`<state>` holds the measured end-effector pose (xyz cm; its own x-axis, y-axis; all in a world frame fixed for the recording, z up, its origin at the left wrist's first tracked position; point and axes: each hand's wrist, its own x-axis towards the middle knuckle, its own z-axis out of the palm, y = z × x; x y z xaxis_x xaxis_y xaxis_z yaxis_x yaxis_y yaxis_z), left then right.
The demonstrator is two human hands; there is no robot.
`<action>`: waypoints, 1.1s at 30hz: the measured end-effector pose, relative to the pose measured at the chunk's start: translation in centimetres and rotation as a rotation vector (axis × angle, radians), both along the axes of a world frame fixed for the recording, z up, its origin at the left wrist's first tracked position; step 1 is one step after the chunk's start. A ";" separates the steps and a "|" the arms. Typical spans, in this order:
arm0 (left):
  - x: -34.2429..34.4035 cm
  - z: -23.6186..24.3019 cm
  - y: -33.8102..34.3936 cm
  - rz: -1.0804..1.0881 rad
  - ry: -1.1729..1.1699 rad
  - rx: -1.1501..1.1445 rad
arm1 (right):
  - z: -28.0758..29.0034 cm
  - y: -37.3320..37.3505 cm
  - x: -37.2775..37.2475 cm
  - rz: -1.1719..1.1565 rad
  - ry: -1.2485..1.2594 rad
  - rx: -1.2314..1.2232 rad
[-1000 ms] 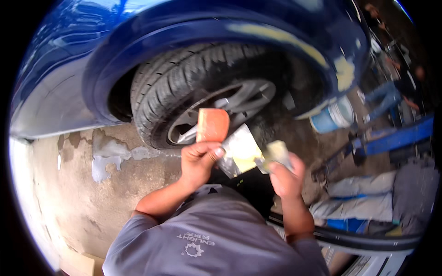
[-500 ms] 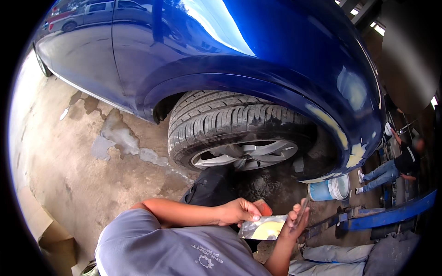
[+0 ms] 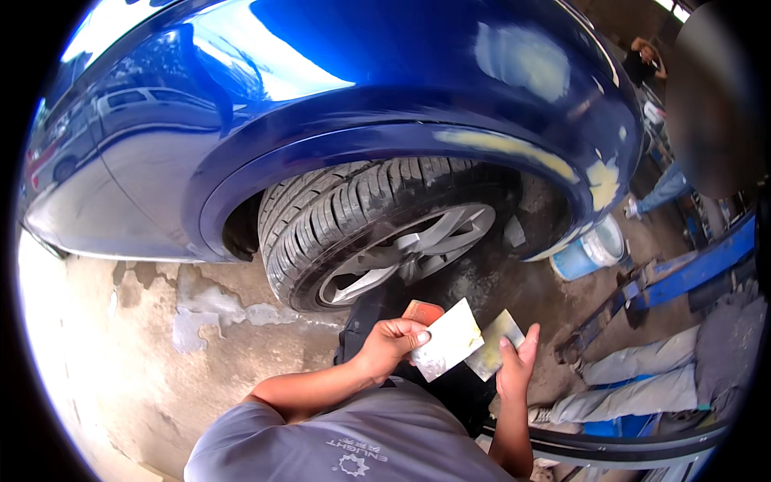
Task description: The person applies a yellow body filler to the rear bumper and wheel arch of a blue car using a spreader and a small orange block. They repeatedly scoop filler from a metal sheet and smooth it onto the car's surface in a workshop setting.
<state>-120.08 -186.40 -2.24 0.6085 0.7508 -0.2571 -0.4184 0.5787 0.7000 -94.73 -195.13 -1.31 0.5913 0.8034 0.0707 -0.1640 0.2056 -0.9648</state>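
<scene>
Between finger and thumb, my left hand (image 3: 391, 347) grips a pale rectangular putty plate (image 3: 451, 337), tilted and bright on its upper face. A red-orange piece (image 3: 422, 312) sticks out behind those fingers; whether it belongs to the plate I cannot tell. My right hand (image 3: 516, 368) is closed on a flat putty spreader (image 3: 493, 349) with yellowish smears, its thumb on the face. The spreader's edge lies close beside the plate. Beyond my hands is the blue car's fender (image 3: 321, 116), with pale filler patches (image 3: 522, 61) and a yellowish strip (image 3: 510, 147) along the wheel arch.
The front tyre (image 3: 345, 213) with its silver rim (image 3: 426, 245) stands just ahead, turned outward. A light-blue bucket (image 3: 590, 249) is under the bumper. At right are a blue metal beam (image 3: 699, 265), another person's grey-trousered legs (image 3: 642, 373) and, farther off, a person in black (image 3: 640, 64).
The view has shifted and turned along the fender. My left hand has tipped its plate up, and the spreader in my right hand has turned from edge-on to show its flat face.
</scene>
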 end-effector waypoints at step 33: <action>13.2 3.9 2.3 0.144 0.292 0.527 | -3.2 4.0 11.3 -0.208 -0.114 -0.065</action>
